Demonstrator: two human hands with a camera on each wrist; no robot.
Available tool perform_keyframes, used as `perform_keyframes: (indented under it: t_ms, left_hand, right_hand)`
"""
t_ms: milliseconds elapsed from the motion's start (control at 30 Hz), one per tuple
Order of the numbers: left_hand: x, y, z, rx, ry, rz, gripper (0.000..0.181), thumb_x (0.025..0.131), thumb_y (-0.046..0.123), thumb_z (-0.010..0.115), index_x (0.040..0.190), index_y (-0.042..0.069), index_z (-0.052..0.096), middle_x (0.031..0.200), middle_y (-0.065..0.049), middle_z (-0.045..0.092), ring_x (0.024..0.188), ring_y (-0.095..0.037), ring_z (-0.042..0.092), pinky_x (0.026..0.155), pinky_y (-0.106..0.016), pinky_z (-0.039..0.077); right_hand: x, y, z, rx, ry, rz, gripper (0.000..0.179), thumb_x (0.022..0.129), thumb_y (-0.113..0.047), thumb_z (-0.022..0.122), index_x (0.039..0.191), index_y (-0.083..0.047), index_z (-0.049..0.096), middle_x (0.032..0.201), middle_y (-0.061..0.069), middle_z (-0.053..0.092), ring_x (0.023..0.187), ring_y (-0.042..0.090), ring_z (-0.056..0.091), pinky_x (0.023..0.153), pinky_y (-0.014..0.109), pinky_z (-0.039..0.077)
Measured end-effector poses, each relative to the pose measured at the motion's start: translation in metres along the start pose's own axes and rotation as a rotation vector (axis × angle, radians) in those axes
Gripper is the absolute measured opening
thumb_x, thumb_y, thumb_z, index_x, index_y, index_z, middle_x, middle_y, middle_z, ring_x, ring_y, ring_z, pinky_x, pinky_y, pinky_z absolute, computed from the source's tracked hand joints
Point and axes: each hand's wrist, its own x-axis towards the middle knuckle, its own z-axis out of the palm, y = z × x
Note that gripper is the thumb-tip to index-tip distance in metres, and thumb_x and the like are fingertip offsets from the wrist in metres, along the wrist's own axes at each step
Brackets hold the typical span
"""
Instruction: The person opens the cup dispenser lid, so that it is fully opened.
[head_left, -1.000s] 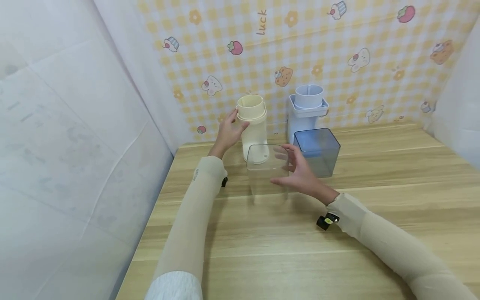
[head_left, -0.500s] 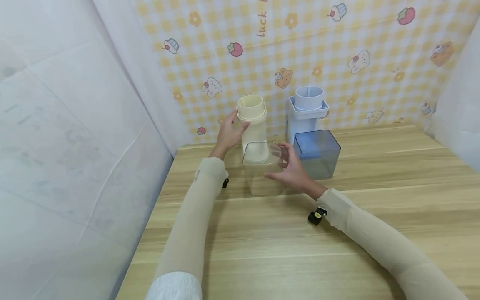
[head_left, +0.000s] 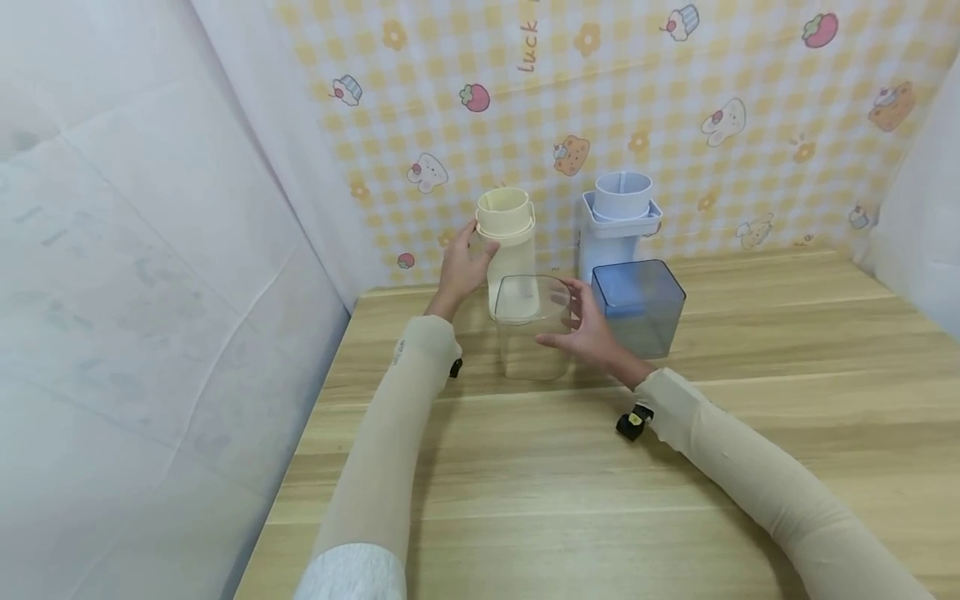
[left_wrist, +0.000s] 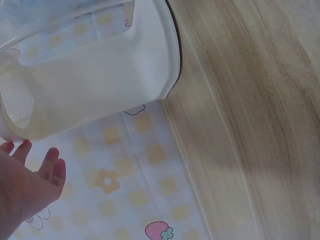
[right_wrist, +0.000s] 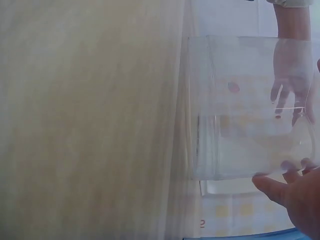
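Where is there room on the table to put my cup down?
The wooden table is bare in front, between the two sleeves, and on the right past the blue box. It is crowded at the back: the left hand is at the cream holder, the right hand at the clear box.

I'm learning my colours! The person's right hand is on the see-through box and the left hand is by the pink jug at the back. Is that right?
Nearly. The jug is cream, not pink, as the head view shows. The rest holds: the right hand is on the see-through box, and the left hand is by the jug at the back.
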Motion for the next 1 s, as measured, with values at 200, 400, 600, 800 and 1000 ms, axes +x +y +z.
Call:
perform_keyframes:
  t_ms: [200, 400, 600, 800, 1000]
  left_hand:
    - [-0.002, -0.001, 0.001, -0.010, 0.003, 0.006, 0.068, 0.100, 0.038, 0.059, 0.152, 0.003, 0.034, 0.155, -0.013, 0.040, 0.143, -0.024, 0.036, 0.112, -0.034, 0.035]
    - [-0.006, -0.001, 0.000, -0.028, -0.013, 0.002, 0.069, 0.101, 0.040, 0.055, 0.154, 0.004, 0.030, 0.156, -0.013, 0.037, 0.144, -0.026, 0.033, 0.114, -0.037, 0.034]
    - [-0.011, -0.005, -0.001, 0.019, -0.023, -0.026, 0.070, 0.101, 0.046, 0.053, 0.156, 0.011, 0.028, 0.158, -0.011, 0.034, 0.146, -0.026, 0.030, 0.118, -0.043, 0.025]
    - [-0.025, -0.003, -0.002, 0.023, -0.038, -0.045, 0.068, 0.102, 0.034, 0.054, 0.156, 0.006, 0.024, 0.160, -0.017, 0.027, 0.146, -0.033, 0.028, 0.116, -0.046, 0.029]
    - [-0.042, 0.007, -0.004, -0.018, -0.041, -0.047, 0.066, 0.103, 0.035, 0.052, 0.155, 0.005, 0.026, 0.159, -0.017, 0.027, 0.138, -0.039, 0.037, 0.110, -0.052, 0.036]
  right_hand:
    - [-0.004, -0.018, -0.002, -0.017, -0.040, -0.031, 0.086, 0.081, 0.011, 0.074, 0.149, 0.009, 0.021, 0.152, 0.032, 0.030, 0.136, 0.051, 0.031, 0.103, 0.069, 0.033]
    - [0.000, -0.019, -0.005, -0.036, -0.105, -0.045, 0.085, 0.085, 0.012, 0.070, 0.151, 0.009, 0.017, 0.155, 0.031, 0.026, 0.139, 0.052, 0.028, 0.104, 0.070, 0.032]
    - [0.002, -0.023, -0.006, -0.045, -0.101, -0.003, 0.098, 0.085, 0.009, 0.071, 0.155, 0.005, 0.003, 0.161, 0.027, 0.011, 0.144, 0.048, 0.019, 0.108, 0.067, 0.030]
    - [0.001, -0.042, -0.004, -0.099, -0.006, -0.031, 0.098, 0.082, 0.007, 0.073, 0.155, 0.005, 0.007, 0.160, 0.026, 0.017, 0.144, 0.045, 0.022, 0.110, 0.064, 0.029]
    - [-0.001, -0.057, -0.005, -0.143, 0.066, -0.072, 0.092, 0.085, 0.002, 0.073, 0.156, 0.002, 0.015, 0.159, 0.023, 0.025, 0.142, 0.042, 0.027, 0.109, 0.062, 0.030]
